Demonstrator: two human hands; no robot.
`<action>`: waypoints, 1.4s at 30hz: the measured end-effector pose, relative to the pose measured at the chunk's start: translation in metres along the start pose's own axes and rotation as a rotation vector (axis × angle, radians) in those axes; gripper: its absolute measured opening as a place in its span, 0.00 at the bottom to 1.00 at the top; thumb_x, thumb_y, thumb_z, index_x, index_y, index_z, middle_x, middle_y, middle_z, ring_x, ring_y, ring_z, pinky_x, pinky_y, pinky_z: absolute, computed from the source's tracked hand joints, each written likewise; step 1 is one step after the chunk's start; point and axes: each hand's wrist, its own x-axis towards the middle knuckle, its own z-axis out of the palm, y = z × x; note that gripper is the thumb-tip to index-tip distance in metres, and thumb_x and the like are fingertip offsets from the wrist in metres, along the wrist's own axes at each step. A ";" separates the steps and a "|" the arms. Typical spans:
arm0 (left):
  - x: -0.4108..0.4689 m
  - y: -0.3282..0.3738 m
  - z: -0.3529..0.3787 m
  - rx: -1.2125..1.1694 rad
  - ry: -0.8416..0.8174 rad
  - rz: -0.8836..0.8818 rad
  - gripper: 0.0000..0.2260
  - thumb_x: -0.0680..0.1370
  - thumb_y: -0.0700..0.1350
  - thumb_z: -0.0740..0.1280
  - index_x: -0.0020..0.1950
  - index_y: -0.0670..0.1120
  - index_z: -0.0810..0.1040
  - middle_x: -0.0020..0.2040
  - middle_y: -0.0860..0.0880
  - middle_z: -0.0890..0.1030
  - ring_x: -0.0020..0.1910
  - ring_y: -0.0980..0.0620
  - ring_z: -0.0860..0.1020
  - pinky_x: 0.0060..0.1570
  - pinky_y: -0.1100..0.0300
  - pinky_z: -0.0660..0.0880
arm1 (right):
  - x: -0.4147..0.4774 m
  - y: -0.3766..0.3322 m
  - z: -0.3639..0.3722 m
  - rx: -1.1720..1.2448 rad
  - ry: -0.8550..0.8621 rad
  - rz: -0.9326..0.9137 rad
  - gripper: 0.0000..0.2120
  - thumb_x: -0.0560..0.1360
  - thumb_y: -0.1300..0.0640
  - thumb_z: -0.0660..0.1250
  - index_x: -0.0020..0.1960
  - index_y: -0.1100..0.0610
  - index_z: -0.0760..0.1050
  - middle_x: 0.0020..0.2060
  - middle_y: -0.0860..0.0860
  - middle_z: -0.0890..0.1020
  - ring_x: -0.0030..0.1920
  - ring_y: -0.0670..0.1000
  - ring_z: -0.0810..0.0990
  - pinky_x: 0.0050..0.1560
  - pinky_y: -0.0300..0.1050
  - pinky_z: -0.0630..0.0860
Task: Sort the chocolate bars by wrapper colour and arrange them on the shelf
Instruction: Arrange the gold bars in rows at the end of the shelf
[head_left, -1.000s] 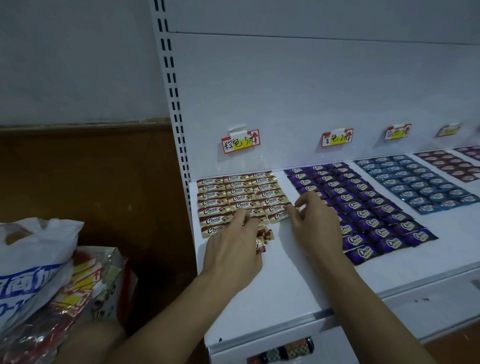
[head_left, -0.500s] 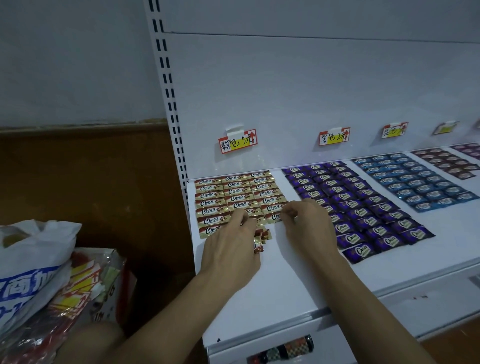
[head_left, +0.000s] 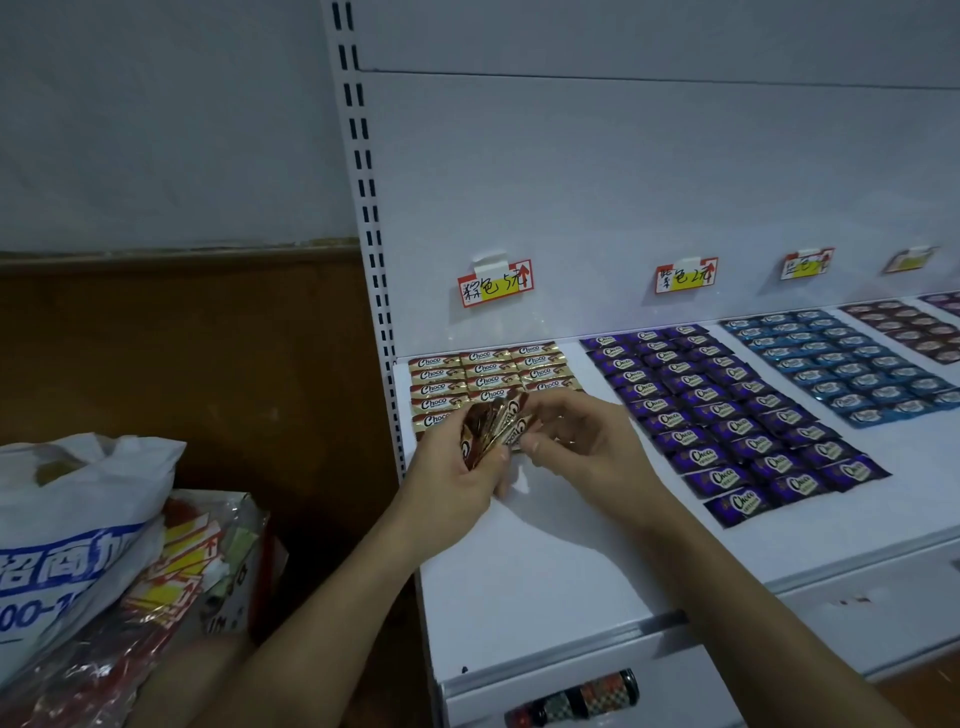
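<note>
Left hand (head_left: 457, 483): my fingers curl round a fan of gold bars (head_left: 493, 431), held just above the shelf (head_left: 519, 561).
Right hand (head_left: 587, 447): at 3 o'clock of the fan; thumb and forefinger pinch its right edge, the other fingers curled.
Gold rows (head_left: 488, 369): flat on the shelf at 12 o'clock from my hands, below a price tag (head_left: 496, 283).
Purple rows (head_left: 727, 415): at 2 o'clock, beside the gold.
Blue rows (head_left: 841, 364): beyond the purple.
Plastic bag (head_left: 78, 519): at 8 o'clock, off the shelf.
</note>
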 end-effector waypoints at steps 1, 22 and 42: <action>-0.001 0.001 -0.001 -0.036 0.003 -0.007 0.06 0.82 0.39 0.67 0.56 0.49 0.78 0.35 0.57 0.80 0.31 0.57 0.75 0.28 0.67 0.69 | 0.000 0.000 0.000 0.033 0.007 0.011 0.10 0.72 0.68 0.73 0.52 0.60 0.80 0.39 0.53 0.82 0.36 0.50 0.80 0.39 0.44 0.77; -0.022 0.002 -0.021 -0.407 0.395 -0.100 0.05 0.84 0.41 0.63 0.50 0.41 0.75 0.34 0.45 0.75 0.25 0.54 0.64 0.22 0.62 0.58 | 0.001 -0.008 0.020 -0.110 0.024 0.016 0.13 0.73 0.65 0.63 0.52 0.55 0.82 0.40 0.55 0.82 0.36 0.54 0.78 0.34 0.46 0.75; -0.023 -0.001 -0.044 -0.596 0.410 -0.143 0.06 0.84 0.42 0.63 0.55 0.40 0.76 0.37 0.46 0.80 0.25 0.54 0.64 0.23 0.62 0.58 | -0.019 0.011 0.040 -0.947 -0.157 -0.265 0.04 0.76 0.58 0.71 0.47 0.51 0.85 0.45 0.44 0.84 0.47 0.50 0.78 0.47 0.47 0.76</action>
